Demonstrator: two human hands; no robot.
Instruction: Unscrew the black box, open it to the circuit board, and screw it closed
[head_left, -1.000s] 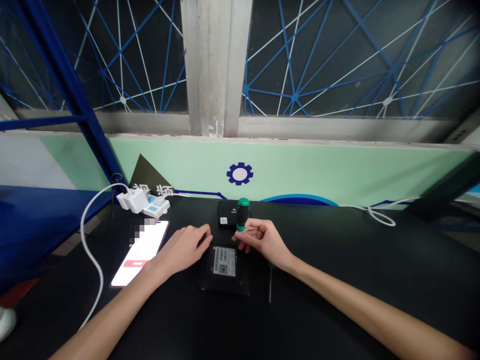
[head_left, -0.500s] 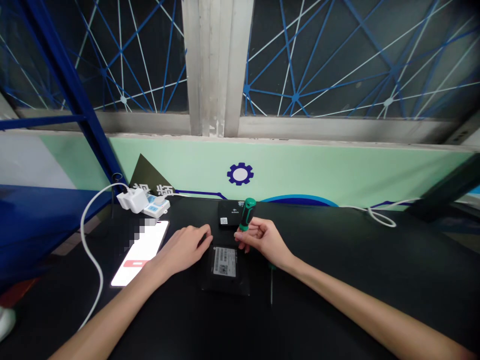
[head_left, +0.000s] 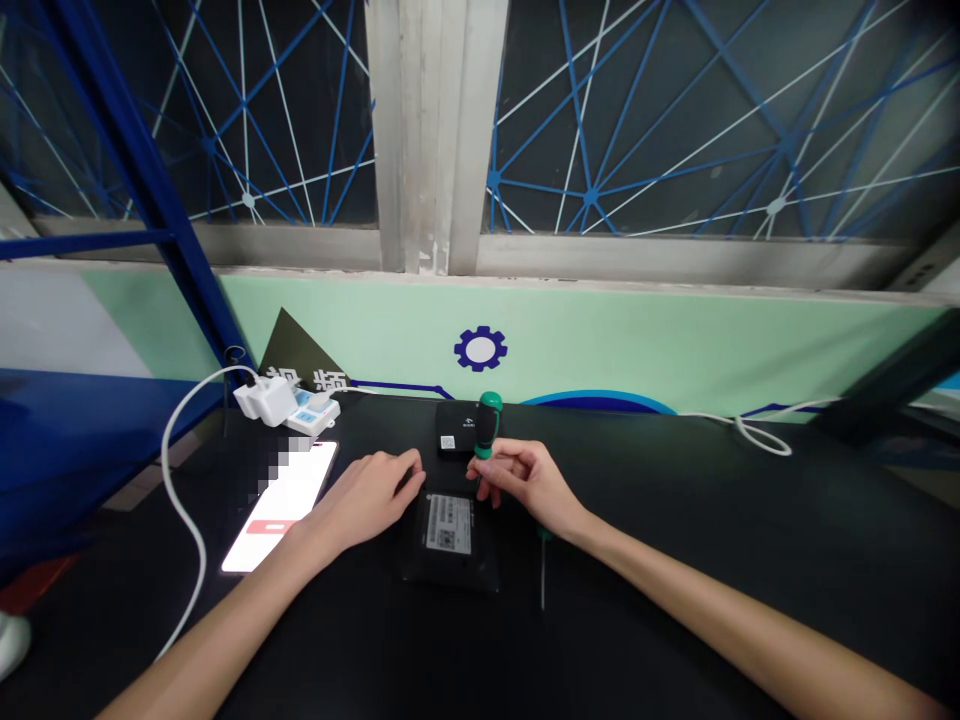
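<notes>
A flat black device [head_left: 484, 565] with a white printed label lies on the black table between my hands. My left hand [head_left: 379, 490] rests with curled fingers at its far left corner, thumb and fingertips against the edge. My right hand [head_left: 529, 480] pinches a screwdriver [head_left: 488, 425] with a green and black handle just below the handle. It stands nearly upright over the device's far right corner; its tip is too dark to make out. A second screwdriver [head_left: 543, 575] lies partly under my right wrist, its shaft pointing toward me.
Behind the device sits a black box [head_left: 450, 425] with a small QR label. On the left are a lit phone [head_left: 289, 500], a white power strip [head_left: 315, 412] with a plugged-in charger [head_left: 268, 400], and a white cable [head_left: 176, 490]. Another white cable [head_left: 761, 435] lies at the back right.
The screwdriver's handle has tilted slightly left and become more upright as my right fingers shifted around it. My left hand and the device have stayed in place.
</notes>
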